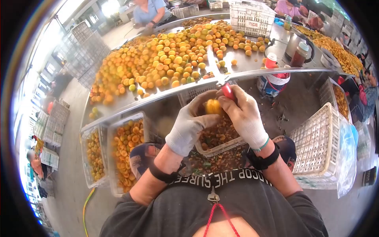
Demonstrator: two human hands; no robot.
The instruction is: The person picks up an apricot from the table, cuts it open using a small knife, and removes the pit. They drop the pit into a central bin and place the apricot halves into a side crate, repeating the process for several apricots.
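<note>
My left hand (188, 124), in a white glove, holds a small orange fruit (213, 106) in front of me. My right hand (246, 116), also gloved, grips a knife with a red handle (227, 91); its blade (213, 65) points up and away. Both hands meet over a plastic tub of pits and scraps (219, 138) on my lap. A big heap of orange and yellow fruit (166, 59) covers the metal table (252, 63) beyond.
Two crates of cut fruit (126, 152) stand at my left, a white empty crate (316, 142) at my right. A kettle (297, 43), a jar and a red-lidded bottle (271, 61) sit on the table. Other people work at the far side.
</note>
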